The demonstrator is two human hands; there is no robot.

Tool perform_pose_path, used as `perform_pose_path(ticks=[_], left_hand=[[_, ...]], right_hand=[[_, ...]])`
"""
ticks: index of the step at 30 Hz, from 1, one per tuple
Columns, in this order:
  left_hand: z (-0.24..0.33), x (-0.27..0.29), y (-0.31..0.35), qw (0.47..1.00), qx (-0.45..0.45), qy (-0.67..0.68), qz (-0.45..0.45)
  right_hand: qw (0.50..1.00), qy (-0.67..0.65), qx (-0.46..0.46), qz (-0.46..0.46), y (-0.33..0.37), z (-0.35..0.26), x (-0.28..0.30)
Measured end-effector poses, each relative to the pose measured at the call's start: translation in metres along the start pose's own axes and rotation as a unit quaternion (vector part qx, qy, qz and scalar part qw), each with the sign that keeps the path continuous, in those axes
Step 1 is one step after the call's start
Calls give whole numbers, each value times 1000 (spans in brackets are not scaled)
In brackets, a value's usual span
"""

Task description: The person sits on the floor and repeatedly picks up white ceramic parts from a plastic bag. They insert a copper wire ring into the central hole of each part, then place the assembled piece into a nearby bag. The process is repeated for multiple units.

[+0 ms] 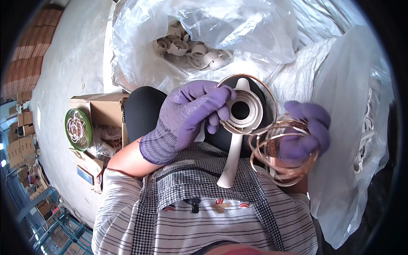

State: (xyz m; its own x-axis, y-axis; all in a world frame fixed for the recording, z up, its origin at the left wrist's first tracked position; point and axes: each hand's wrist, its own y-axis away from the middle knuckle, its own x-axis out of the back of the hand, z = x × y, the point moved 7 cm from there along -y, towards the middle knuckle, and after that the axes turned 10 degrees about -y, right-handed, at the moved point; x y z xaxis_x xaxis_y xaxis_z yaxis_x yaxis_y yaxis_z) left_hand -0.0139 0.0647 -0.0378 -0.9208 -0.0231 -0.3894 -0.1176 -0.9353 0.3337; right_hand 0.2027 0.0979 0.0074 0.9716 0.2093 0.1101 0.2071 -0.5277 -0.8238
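My left hand (pixel 191 110), in a purple knitted glove, pinches the rim of a cream plastic part (pixel 230 168). The part has a round stepped collar with a dark opening, a short tab at the top and a long handle pointing down toward my apron. A thin copper-coloured ring (pixel 272 95) lies loosely about the collar, its left side near my left fingertips. My right hand (pixel 308 129), gloved alike and smeared by motion, is closed around a bunch of copper-coloured rings (pixel 272 146) just right of the part. Some of the bunch hangs below the fingers.
A large clear plastic bag (pixel 255 25) ahead holds several cream plastic parts (pixel 197 50). Another plastic bag (pixel 335 170) with white parts stands at the right. On the left are a cardboard box (pixel 108 112) and a green-rimmed round holder (pixel 66 127) with wire-like rings. Stacked cartons (pixel 36 51) line the far left.
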Motion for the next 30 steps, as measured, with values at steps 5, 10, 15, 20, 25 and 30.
perform_pose_path(ticks=[5,10,15,20,25,30], left_hand=[[-9,6,4,999,17,17,22],[-10,10,6,999,12,30,18],[-5,10,10,1000,4,-4,26],[-2,8,13,1000,0,21,21],[2,7,15,1000,4,-7,27],[5,5,16,1000,5,-14,14]], right_hand=[[806,-541,-226,78,19,42,2],[701,-637,-321,-7,19,43,-12],[735,-598,-319,-35,23,44,-6],[740,-593,-314,-41,35,45,-4],[789,-517,-331,11,43,46,1],[842,-398,-363,7,50,48,-3]])
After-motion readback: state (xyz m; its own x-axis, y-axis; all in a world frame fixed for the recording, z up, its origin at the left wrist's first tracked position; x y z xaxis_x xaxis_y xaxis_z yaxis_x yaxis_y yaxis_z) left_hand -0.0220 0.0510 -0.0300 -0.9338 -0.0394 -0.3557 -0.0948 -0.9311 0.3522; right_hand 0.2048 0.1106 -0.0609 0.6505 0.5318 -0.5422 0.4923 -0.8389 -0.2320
